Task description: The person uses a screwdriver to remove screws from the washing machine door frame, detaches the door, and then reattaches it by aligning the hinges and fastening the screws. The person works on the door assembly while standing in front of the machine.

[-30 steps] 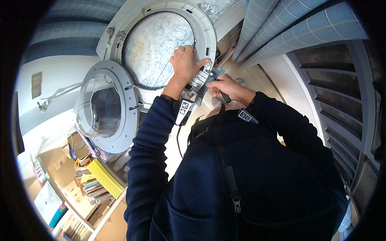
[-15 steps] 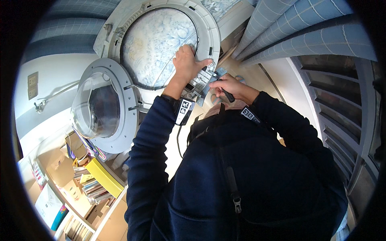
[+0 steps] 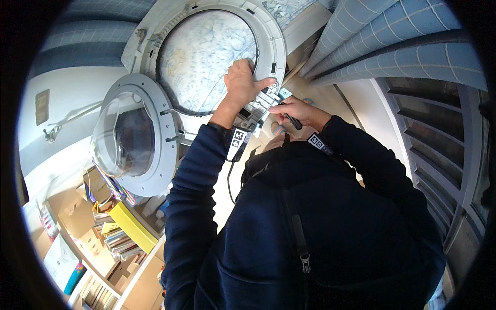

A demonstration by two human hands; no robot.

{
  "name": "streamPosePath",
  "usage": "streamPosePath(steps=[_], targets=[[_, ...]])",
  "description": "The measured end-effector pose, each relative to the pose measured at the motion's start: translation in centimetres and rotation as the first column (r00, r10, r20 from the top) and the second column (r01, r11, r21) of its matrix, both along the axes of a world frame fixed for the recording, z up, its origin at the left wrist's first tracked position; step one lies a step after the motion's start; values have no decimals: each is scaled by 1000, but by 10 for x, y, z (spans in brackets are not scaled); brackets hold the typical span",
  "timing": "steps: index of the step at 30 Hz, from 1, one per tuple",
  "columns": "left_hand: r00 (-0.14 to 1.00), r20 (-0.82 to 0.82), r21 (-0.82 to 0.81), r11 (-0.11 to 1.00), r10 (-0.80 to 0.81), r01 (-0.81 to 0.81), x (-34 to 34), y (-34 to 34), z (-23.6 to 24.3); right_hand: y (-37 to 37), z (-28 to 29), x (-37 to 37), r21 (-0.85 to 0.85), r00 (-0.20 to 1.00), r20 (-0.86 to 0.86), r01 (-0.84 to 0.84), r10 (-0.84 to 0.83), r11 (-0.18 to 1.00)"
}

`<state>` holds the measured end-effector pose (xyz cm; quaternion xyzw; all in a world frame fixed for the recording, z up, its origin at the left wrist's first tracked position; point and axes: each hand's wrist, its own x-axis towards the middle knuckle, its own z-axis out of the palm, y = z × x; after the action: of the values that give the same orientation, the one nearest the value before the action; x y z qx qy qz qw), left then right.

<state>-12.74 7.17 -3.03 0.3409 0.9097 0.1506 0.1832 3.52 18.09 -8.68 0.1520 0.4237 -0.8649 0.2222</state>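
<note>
The right hand (image 3: 299,111) covers most of a dark tool (image 3: 293,122), so its kind cannot be told. The grey part (image 3: 261,103) under the left hand (image 3: 243,82) is half hidden by the fingers. The shelf (image 3: 119,248) runs into the dark rim, its items too small to tell.

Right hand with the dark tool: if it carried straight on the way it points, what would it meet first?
Probably the grey latch part at the washer's door ring, which the left hand steadies; the right hand is nearly there, though depth is unclear.
</note>
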Motion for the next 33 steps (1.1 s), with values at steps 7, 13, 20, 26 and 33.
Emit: streamPosePath(steps=[7, 13, 20, 26, 33], targets=[[1000, -22, 0, 1000, -16, 16, 1, 0, 1, 2, 0, -2, 8, 998, -48, -31, 31, 999], [1000, 14, -19, 1000, -8, 8, 1, 1, 5, 2, -6, -3, 37, 998, -59, -34, 37, 999], [998, -25, 44, 998, -51, 52, -2, -4, 5, 4, -7, -3, 23, 991, -132, -15, 18, 1000], [981, 109, 508, 840, 159, -193, -3, -84, 29, 1, -14, -9, 51, 1000, -28, -8, 9, 999], [943, 320, 389, 894, 94, -221, 61, -138, 19, -4, -3, -6, 38, 991, 122, 48, -52, 998]])
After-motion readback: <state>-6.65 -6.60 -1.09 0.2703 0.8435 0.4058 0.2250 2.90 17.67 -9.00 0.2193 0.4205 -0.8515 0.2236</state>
